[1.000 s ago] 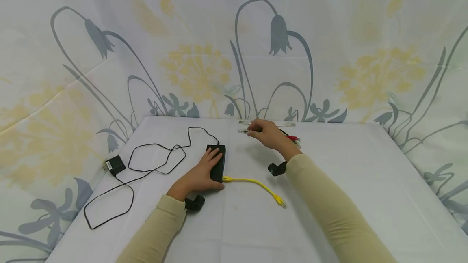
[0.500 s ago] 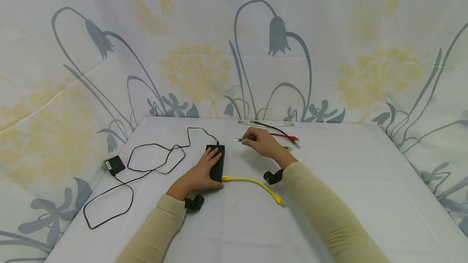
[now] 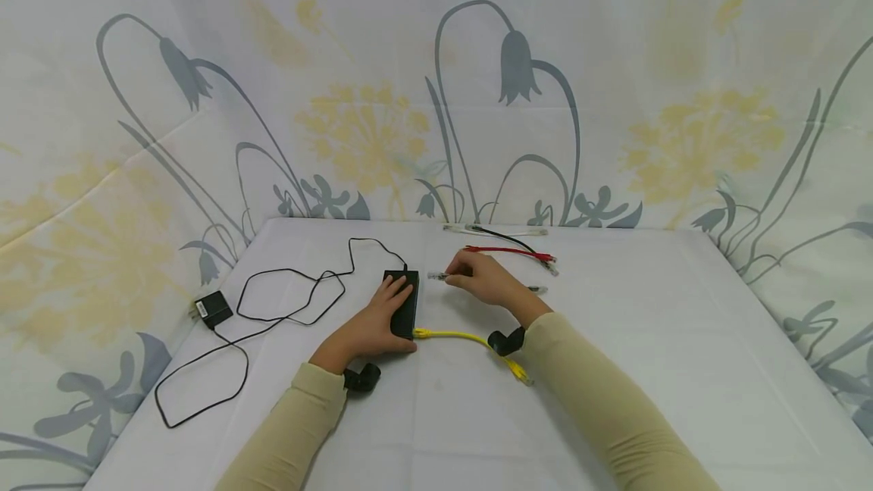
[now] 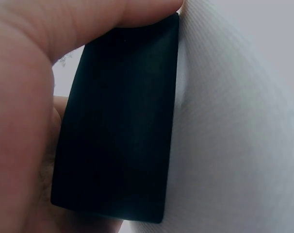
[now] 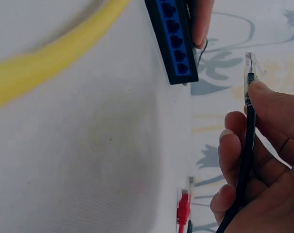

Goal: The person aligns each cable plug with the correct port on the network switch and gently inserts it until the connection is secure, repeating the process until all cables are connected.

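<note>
A black network switch (image 3: 405, 305) with a row of blue ports (image 5: 175, 41) lies on the white table. My left hand (image 3: 373, 328) holds it, fingers spread over its top and thumb along the near end; the left wrist view shows the thumb against one end of the switch (image 4: 120, 121). My right hand (image 3: 487, 279) pinches a short black Ethernet cable (image 5: 249, 131) just behind its clear plug (image 3: 436, 276). That plug points at the port side, a small gap away. A yellow Ethernet cable (image 3: 460, 336) runs from the switch's near port.
Behind my right hand lie a red cable (image 3: 511, 251), a black cable (image 3: 508, 237) and a whitish cable (image 3: 525, 232). The switch's thin power cord (image 3: 293, 270) loops leftward to a black adapter (image 3: 214, 309). A patterned curtain (image 3: 368, 59) hangs beyond the table.
My right hand has come nearer and slightly left with the black Ethernet cable, bringing its plug beside the switch. The red cable behind is more exposed. My left hand has stayed put.
</note>
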Demonstrator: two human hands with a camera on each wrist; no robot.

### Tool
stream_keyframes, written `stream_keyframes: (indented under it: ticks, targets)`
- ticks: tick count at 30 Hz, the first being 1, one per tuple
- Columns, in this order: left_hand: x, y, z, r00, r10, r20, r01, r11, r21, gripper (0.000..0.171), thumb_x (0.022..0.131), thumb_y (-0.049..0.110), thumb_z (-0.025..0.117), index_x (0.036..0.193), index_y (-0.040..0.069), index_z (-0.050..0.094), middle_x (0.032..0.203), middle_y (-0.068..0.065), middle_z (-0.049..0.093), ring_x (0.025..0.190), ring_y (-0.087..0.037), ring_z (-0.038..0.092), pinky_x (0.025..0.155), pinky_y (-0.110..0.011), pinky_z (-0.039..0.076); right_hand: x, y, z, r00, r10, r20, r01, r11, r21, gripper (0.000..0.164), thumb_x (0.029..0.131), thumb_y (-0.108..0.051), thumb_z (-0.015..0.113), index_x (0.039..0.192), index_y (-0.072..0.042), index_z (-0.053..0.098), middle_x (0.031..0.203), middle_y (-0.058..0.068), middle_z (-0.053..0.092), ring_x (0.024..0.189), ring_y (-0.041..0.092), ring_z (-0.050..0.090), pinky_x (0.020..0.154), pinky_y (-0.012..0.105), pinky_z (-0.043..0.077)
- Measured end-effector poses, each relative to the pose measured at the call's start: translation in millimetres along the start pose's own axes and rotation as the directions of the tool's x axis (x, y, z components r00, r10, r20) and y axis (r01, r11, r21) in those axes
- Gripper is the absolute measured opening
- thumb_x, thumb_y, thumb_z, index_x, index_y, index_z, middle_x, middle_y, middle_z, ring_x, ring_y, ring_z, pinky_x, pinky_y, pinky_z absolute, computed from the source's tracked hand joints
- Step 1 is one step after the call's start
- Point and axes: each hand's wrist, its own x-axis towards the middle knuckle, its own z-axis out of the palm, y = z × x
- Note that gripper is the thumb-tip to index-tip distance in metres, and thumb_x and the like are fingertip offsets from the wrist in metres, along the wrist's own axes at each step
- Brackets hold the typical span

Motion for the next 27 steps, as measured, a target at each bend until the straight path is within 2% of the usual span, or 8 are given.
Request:
stream_keyframes:
  ticks: [11,27]
  targets:
    - [-1.0,0.7,-1.5,1.0,0.015,-0.001,-0.015,1.0,-0.006,0.103,0.076,0.043,0.08,0.156,0.014,0.022,0.165,-0.002,0.005,0.152,-0.026,-0.008,0.116,-0.058,0.02,-4,1,11,0.999,0.021,0.034,-0.023,0.999,0.037,0.013,0.094,-0.029,0.063,0.102,-0.018,0.065,0.098,-0.003,0.066,0.085,0.012,0.058,0.075,0.03,0.049]
    - [-0.5,0.6,-0.8,1.0,0.013,-0.005,-0.013,1.0,0.009,0.103,0.076,0.043,0.079,0.156,0.014,0.021,0.165,-0.001,0.005,0.152,-0.026,-0.008,0.116,-0.058,0.022,-12,-6,23,0.997,0.023,0.071,-0.024,0.999,0.021,0.009,0.092,-0.026,0.067,0.097,-0.019,0.066,0.089,-0.005,0.066,0.077,0.011,0.057,0.07,0.028,0.046]
